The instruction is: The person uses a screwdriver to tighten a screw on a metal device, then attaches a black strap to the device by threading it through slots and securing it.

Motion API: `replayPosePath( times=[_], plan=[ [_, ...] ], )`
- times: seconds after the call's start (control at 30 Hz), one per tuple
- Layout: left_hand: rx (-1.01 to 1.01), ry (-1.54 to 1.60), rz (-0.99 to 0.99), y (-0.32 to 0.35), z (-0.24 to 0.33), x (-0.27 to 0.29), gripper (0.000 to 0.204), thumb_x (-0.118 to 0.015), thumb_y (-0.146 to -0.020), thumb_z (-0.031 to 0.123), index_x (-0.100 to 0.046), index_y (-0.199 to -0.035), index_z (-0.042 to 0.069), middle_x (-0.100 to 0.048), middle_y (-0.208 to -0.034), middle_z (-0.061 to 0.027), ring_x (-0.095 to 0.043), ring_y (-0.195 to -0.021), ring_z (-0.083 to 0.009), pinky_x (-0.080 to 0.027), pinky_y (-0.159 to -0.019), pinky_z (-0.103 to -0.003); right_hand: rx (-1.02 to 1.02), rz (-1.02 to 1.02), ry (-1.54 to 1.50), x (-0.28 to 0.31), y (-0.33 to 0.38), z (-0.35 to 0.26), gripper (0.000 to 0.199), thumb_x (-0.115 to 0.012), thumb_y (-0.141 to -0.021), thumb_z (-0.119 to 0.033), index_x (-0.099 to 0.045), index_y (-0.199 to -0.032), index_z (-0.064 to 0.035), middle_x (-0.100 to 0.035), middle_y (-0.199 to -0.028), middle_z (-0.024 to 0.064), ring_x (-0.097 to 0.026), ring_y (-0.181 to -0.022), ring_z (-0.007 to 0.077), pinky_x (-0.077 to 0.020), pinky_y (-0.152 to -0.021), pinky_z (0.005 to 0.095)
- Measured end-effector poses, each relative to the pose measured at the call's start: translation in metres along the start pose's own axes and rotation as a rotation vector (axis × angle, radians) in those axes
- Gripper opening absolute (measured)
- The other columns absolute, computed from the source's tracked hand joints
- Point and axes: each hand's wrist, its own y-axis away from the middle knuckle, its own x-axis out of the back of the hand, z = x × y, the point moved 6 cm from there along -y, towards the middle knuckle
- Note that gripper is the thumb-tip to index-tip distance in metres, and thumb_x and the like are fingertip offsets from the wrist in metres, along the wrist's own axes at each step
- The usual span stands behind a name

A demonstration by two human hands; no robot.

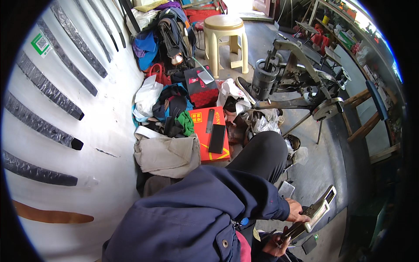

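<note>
My left arm, in a dark blue sleeve, reaches across to the lower right. There my left hand is closed on a long dark object with pale, loop-shaped rims; its exact kind I cannot make out. Just below, my right hand grips the nearer end of the same object, fingers curled and partly hidden. The object is tilted, its far end pointing up and to the right. Beneath it on the floor lies a small dark flat piece. A pale flat rectangular thing rests beyond my left hand.
Past my knee stands a hand-cranked sewing machine, with a cream plastic stool behind it. A black phone lies on an orange box, beside folded grey cloth and piled bags. A white wall with dark strips bounds the left.
</note>
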Motion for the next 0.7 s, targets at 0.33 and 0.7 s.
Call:
replayPosePath(
  times=[0.33, 0.7],
  plan=[
    [0.014, 0.052, 0.051, -0.003, -0.028, 0.004, 0.055, -0.046, -0.101, 0.057, -0.074, -0.103, 0.009, -0.073, -0.096, -0.0183, -0.068, -0.098, -0.0406, -0.05, -0.088, -0.05, 0.051, 0.119, 0.033, -0.014, -0.004, 0.006, 0.047, -0.063, -0.098, -0.03, -0.053, -0.133, -0.0009, -0.068, -0.112, 0.0186, -0.06, -0.067, 0.0145, -0.0495, -0.058, 0.0252],
    [-0.027, -0.075, 0.175, -0.007, -0.042, -0.006, 0.025, -0.051, -0.093, 0.025, -0.07, -0.093, 0.008, -0.071, -0.093, -0.0186, -0.067, -0.094, -0.0399, -0.05, -0.082, -0.049, -0.178, 0.064, 0.049, -0.028, 0.003, 0.006, 0.052, -0.073, -0.09, -0.033, -0.058, -0.126, 0.0014, -0.068, -0.104, 0.0176, -0.065, -0.084, 0.0273, -0.0566, -0.076, 0.0389]
  ],
)
